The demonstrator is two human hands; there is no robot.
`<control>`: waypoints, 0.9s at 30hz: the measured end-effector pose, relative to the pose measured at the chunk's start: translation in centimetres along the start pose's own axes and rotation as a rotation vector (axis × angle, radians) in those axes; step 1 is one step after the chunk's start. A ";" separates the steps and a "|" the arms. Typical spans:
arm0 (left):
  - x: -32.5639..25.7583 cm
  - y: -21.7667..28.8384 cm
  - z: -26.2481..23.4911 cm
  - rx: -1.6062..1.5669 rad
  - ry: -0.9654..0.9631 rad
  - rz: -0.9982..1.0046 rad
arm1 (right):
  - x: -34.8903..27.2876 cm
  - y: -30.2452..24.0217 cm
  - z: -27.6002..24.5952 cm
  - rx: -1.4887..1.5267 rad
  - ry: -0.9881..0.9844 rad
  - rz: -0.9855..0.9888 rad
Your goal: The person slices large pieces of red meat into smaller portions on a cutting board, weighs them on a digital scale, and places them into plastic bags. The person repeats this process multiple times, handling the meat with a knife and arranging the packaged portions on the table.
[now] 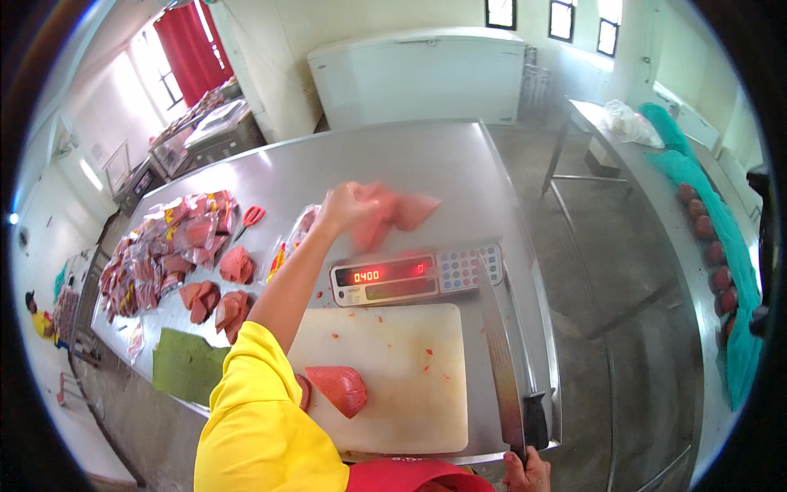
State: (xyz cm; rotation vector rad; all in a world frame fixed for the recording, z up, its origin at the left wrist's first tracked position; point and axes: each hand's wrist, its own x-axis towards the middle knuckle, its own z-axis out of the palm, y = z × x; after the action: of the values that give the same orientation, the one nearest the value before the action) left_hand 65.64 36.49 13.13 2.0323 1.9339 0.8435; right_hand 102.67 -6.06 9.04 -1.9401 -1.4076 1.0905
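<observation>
Our left hand (348, 205) is clenched around one blurred slab of red meat (393, 211) above the steel table (426, 160), just behind the one scale (416, 275). Our right hand (526, 473) grips one long knife (504, 361). One meat chunk (340, 387) lies on the one white cutting board (393, 369).

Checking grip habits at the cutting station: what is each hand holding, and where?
Left hand grips a blurred pink meat piece at its near end; right hand holds the long knife by its black handle.
</observation>
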 end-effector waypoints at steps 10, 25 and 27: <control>-4.0 0.9 2.0 0.001 -0.105 -0.259 | 4.7 0.3 -1.0 0.042 -0.208 0.018; -1.9 1.4 6.8 0.091 0.051 -0.275 | 3.6 0.7 0.5 -0.014 -0.135 0.003; -1.4 2.9 3.9 -0.037 -0.170 -0.328 | 3.1 0.9 0.6 -0.026 -0.134 0.054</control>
State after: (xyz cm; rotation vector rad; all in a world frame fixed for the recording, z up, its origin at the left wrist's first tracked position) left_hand 70.24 35.72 11.09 1.6418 2.0567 0.6032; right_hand 103.11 -3.54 7.03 -1.9655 -1.4526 1.2538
